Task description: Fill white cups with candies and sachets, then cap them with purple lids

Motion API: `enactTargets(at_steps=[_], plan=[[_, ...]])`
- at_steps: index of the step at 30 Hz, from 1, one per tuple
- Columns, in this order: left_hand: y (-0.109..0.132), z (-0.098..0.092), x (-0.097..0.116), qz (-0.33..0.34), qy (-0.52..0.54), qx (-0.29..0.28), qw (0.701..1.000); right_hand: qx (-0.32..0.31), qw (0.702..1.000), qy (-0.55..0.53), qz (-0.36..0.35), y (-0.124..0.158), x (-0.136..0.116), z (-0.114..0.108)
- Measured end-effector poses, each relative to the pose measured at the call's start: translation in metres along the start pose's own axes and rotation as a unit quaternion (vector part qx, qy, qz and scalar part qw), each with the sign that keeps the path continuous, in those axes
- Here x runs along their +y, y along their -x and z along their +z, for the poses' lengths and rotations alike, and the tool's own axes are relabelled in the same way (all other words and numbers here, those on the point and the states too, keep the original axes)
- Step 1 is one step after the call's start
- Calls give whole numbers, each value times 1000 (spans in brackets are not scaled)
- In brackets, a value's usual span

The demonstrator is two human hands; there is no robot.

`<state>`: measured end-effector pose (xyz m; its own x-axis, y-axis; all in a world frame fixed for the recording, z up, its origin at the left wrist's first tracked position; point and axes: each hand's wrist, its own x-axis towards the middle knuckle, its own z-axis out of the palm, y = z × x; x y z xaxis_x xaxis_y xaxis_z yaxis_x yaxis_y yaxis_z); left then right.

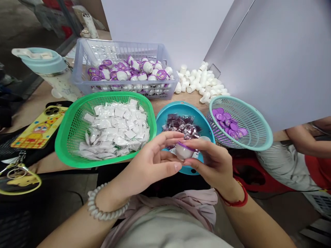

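The right hand's (216,159) grip pinches a white cup (183,153) with a purple lid (187,146) between thumb and fingers, just above the blue basin (206,121), while the left hand (152,160) curves loosely beside it, fingers parted, contact unclear. The cup is probably light, stiff plastic, perhaps slippery on its rounded wall, so the lid's rim and the base seem the surest holds.
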<state>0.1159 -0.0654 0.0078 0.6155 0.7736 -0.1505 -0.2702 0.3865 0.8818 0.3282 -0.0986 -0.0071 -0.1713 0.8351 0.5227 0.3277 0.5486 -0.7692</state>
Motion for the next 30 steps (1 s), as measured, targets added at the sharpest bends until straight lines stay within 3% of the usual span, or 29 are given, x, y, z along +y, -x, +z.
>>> enactTargets(at_steps=[9,15,21,24,26,28,30], plan=[[-5,1,-14,20,52,91,994,77,970,-191,129,7,-5,26],[-7,8,-25,94,123,139,978,108,958,-217,154,8,-13,38],[-3,19,-28,143,136,178,964,94,951,-239,169,9,-21,45],[1,20,-25,174,84,205,959,73,958,-227,161,6,-24,40],[5,13,-18,168,10,209,963,19,969,-195,151,-3,-25,31],[12,-4,-6,156,-120,201,960,-51,983,-127,121,-20,-23,18],[19,-29,8,153,-299,209,918,-77,995,-30,65,-48,-15,5]])
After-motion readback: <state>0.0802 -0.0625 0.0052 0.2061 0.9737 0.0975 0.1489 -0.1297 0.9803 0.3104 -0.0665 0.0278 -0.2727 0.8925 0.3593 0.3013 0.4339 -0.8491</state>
